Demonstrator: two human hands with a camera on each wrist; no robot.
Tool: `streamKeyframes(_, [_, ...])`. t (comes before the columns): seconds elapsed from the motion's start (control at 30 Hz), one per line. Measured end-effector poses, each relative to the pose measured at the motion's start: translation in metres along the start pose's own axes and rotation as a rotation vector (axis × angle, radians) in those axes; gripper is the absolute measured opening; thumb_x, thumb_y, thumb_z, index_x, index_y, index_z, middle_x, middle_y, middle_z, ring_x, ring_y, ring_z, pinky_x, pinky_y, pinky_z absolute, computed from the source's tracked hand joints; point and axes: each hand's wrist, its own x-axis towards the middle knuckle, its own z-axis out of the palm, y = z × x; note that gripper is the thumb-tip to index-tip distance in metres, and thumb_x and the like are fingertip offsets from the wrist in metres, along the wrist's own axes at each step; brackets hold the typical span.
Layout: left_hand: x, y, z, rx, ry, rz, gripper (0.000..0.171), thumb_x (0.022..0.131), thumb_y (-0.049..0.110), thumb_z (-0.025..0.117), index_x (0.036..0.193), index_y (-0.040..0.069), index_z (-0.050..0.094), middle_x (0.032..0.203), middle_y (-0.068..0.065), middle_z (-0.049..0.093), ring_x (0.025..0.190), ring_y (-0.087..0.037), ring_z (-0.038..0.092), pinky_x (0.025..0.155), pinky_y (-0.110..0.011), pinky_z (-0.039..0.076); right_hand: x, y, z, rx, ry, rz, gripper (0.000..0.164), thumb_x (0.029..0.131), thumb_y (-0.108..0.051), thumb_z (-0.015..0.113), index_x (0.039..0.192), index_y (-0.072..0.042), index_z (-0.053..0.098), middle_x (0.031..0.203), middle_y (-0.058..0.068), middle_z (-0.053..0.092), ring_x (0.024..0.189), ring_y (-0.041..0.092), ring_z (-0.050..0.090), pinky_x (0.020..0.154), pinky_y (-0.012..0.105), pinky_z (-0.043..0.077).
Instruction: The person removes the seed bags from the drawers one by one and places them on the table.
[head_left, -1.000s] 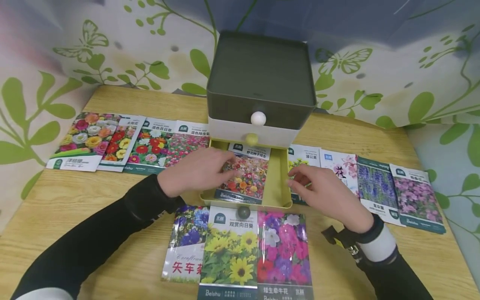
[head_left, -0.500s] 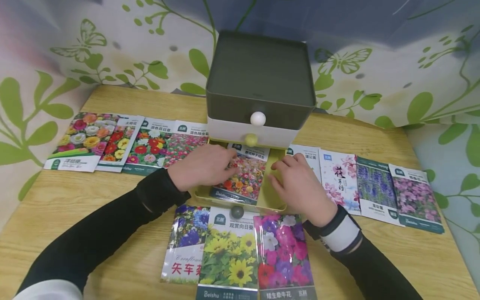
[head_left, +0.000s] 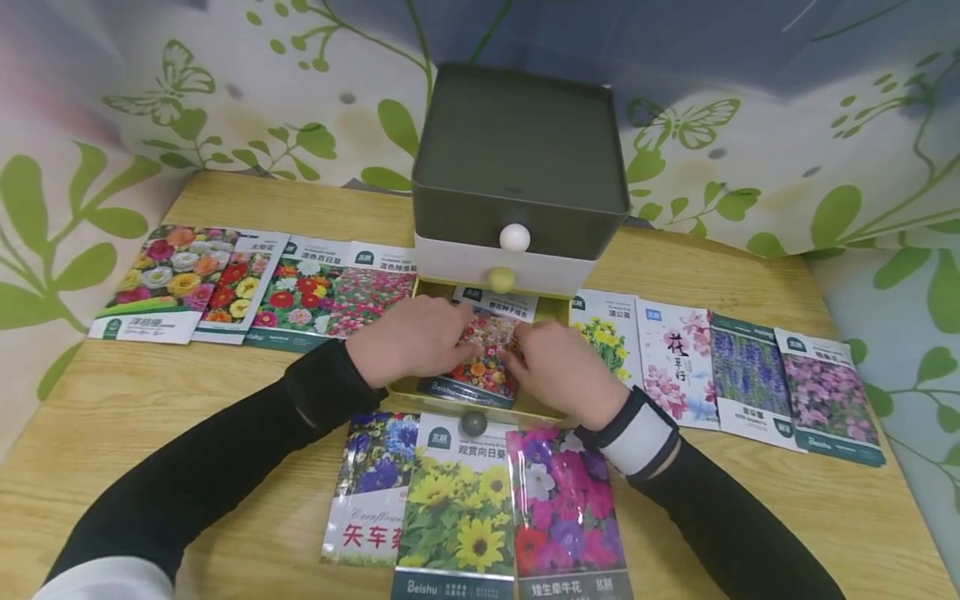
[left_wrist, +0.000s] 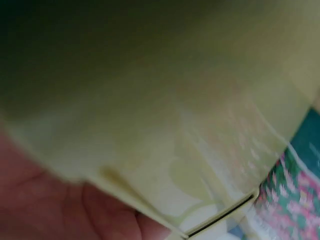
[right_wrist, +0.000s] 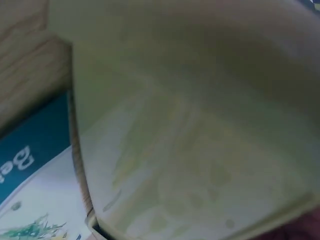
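Observation:
A flower seed packet (head_left: 480,367) with a mixed-blossom picture lies in the pulled-out yellow drawer (head_left: 551,310) at the bottom of a small drawer chest (head_left: 517,142). My left hand (head_left: 416,337) grips the packet's left side with bent fingers, reaching over the drawer wall. On the other side my right hand (head_left: 558,358) holds the packet's right part between fingers and thumb. Both undersides are hidden in the head view. In the left wrist view the drawer wall (left_wrist: 150,125) covers most of the fingers; in the right wrist view a blurred drawer wall (right_wrist: 185,150) fills the picture.
Several seed packets lie in a row at left, such as the pale-rose packet (head_left: 161,283), and at right, such as the purple-flower packet (head_left: 750,375). In front of the drawer are a cornflower packet (head_left: 371,492), a sunflower packet (head_left: 457,508) and a petunia packet (head_left: 566,508).
My right hand has come from outside the drawer's right wall, leftward and in, onto the packet. The drawer front has shifted slightly left. My left hand has stayed at the packet's left side.

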Motion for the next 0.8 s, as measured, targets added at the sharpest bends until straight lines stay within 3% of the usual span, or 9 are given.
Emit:
streamKeyframes(0.13, [0.001,0.001,0.003,0.033,0.056,0.005,0.056,0.1,0.04,0.06,0.133,-0.005,0.057,0.069,-0.005,0.058,0.056,-0.018,0.056,0.051,-0.032,0.042,0.002,-0.002,0.002,-0.001,-0.006,0.062,0.022,0.098,-0.026,0.063,0.088,-0.006,0.063,0.064,0.003,0.053,0.055,0.016,0.052,0.051,0.03,0.043])
streamKeyframes(0.27, [0.002,0.0,0.005,0.021,0.065,-0.01,0.053,0.099,0.041,0.059,0.13,-0.002,0.059,0.066,-0.005,0.057,0.053,-0.018,0.054,0.048,-0.032,0.04,0.002,-0.002,0.003,0.006,-0.01,0.064,0.022,0.098,-0.026,0.062,0.09,-0.007,0.063,0.064,0.002,0.053,0.056,0.016,0.053,0.052,0.031,0.044])
streamKeyframes(0.33, [0.001,-0.001,0.004,-0.014,0.091,-0.028,0.045,0.1,0.039,0.058,0.123,0.001,0.062,0.064,-0.004,0.055,0.052,-0.018,0.053,0.049,-0.032,0.039,0.003,-0.001,0.003,0.016,-0.012,0.058,0.021,0.099,-0.027,0.062,0.092,-0.007,0.063,0.065,0.001,0.054,0.057,0.015,0.053,0.053,0.031,0.045])
streamKeyframes(0.47, [-0.001,-0.003,0.002,-0.103,0.205,-0.069,0.033,0.1,0.036,0.06,0.107,0.005,0.062,0.068,-0.003,0.055,0.055,-0.019,0.054,0.054,-0.034,0.041,0.004,0.003,0.0,0.088,0.011,0.052,0.023,0.098,-0.027,0.063,0.102,-0.004,0.066,0.068,0.002,0.057,0.057,0.015,0.054,0.053,0.032,0.044])
streamKeyframes(0.67, [-0.004,-0.007,-0.001,-0.278,0.318,-0.095,0.024,0.095,0.031,0.069,0.1,0.008,0.063,0.081,-0.003,0.06,0.067,-0.019,0.056,0.061,-0.034,0.045,0.006,0.011,-0.004,0.266,0.027,0.095,0.02,0.097,-0.025,0.065,0.104,-0.006,0.068,0.088,0.004,0.07,0.078,0.017,0.067,0.068,0.034,0.055])
streamKeyframes(0.8, [-0.002,-0.008,-0.001,-0.34,0.354,-0.087,0.02,0.091,0.024,0.073,0.098,0.009,0.063,0.09,-0.003,0.063,0.077,-0.019,0.058,0.068,-0.033,0.048,0.007,0.012,-0.006,0.303,0.03,0.115,0.018,0.097,-0.024,0.066,0.103,-0.007,0.068,0.095,0.006,0.071,0.087,0.02,0.069,0.076,0.037,0.056])
